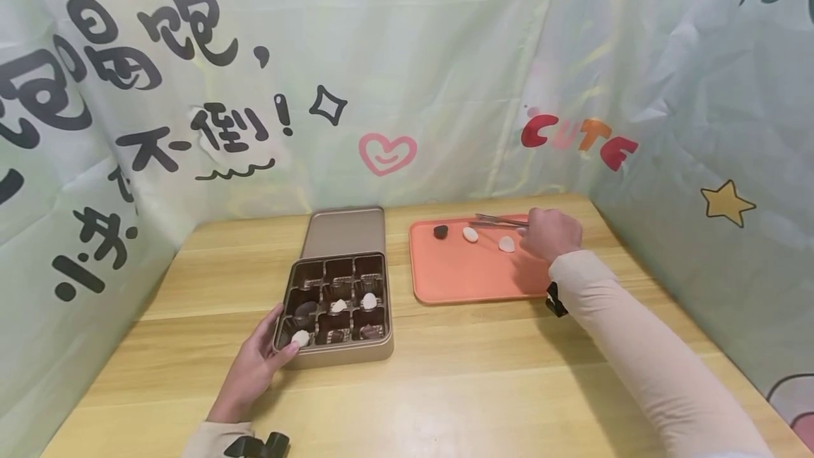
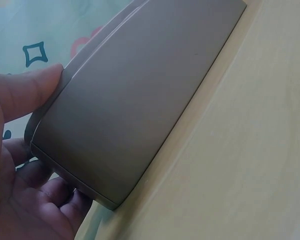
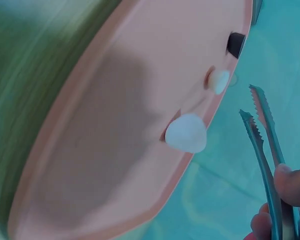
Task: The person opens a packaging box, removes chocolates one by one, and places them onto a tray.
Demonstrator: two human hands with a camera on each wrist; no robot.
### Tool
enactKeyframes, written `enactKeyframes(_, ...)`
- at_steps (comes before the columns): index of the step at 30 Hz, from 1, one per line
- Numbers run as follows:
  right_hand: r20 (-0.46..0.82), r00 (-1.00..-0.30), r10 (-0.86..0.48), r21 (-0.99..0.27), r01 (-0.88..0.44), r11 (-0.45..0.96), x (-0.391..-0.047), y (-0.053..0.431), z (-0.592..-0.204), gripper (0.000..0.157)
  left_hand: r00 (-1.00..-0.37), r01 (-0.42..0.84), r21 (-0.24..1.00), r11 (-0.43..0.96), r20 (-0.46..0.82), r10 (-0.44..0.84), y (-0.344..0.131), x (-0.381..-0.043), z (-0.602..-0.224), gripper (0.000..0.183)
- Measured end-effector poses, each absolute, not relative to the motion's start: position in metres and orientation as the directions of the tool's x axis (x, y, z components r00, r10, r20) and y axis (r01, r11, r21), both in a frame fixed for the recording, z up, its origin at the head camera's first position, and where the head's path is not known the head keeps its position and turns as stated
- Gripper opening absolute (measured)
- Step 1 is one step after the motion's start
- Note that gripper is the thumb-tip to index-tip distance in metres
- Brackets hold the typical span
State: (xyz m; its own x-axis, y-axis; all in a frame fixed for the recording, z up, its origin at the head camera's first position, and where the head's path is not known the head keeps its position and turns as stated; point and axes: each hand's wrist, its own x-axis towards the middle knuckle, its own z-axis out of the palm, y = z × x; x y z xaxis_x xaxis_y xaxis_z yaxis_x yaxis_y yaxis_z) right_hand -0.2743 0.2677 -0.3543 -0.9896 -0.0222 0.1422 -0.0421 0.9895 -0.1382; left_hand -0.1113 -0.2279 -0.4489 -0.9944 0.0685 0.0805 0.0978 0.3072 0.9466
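Note:
My left hand (image 1: 251,370) grips the near left corner of a bronze-coloured tin box (image 1: 346,354), thumb on its rim, fingers at its side. Dark compartments divide the box; several hold white or dark stones, such as a white stone (image 1: 369,300) at the right and a dark stone (image 1: 307,309) at the left. Over the right part of an orange tray (image 1: 458,278), my right hand (image 1: 555,232) holds metal tongs (image 3: 265,172). The tong tips are apart with nothing between them. On the tray lie a dark stone (image 3: 235,45), a small white stone (image 3: 219,81) and a larger white stone (image 3: 186,133).
Behind the box lies a flat bronze-coloured lid (image 1: 346,233). Box and tray stand side by side on a wooden table (image 1: 445,387), with a gap between them. A printed cloth (image 1: 445,76) hangs along the table's back and both sides.

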Motion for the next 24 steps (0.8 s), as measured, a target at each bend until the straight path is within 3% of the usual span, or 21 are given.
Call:
enactKeyframes(11, 0.202, -0.974, -0.106, -0.107, -0.129, 0.986, -0.271, 0.242, -0.351, 0.017, -0.995, 0.092, 0.948, 0.305, 0.075, 0.067, -0.227, -0.112, -0.449, 0.083)
enactKeyframes(24, 0.18, -0.958, -0.225, -0.08, -0.242, 0.967, -0.261, 0.203, -0.343, 0.015, -0.996, 0.066, 0.954, 0.292, 0.047, 0.07, -0.229, -0.112, -0.448, 0.083)
